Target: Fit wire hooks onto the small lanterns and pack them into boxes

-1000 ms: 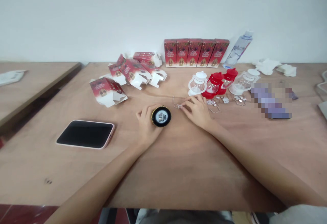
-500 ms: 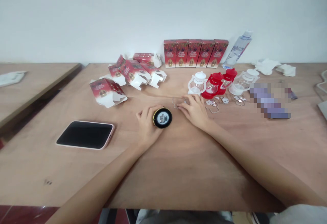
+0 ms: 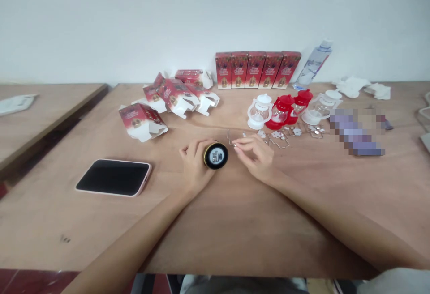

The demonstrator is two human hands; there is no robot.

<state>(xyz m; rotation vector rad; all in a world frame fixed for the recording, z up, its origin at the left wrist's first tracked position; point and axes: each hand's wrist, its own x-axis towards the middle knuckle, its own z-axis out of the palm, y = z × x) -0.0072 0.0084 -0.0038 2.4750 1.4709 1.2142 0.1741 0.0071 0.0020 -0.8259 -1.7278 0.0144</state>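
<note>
My left hand [image 3: 195,162] is wrapped round a small black and gold lantern [image 3: 216,155], whose round underside faces up toward me and shows a pale recessed centre with metal bits. Just to its right, my right hand [image 3: 257,156] pinches a tiny silvery piece between thumb and fingertips; it is too small to name. A bent thin wire [image 3: 229,137] lies just beyond those fingertips. Behind my right hand, more wire handles and small white and metal parts [image 3: 278,138] are scattered. White lanterns [image 3: 260,111] and red lanterns [image 3: 280,111] stand past them.
Opened red and white boxes [image 3: 143,121] lie at the back left. Several upright red boxes [image 3: 257,70] line the wall beside a leaning water bottle [image 3: 312,66]. A phone [image 3: 114,177] rests at left. Crumpled tissues [image 3: 352,87] and a blurred-out item [image 3: 356,130] are at right.
My right hand has drawn back toward me from the small parts, now with its fingertips pinched on a tiny silvery piece. The lantern in my left hand has barely moved.
</note>
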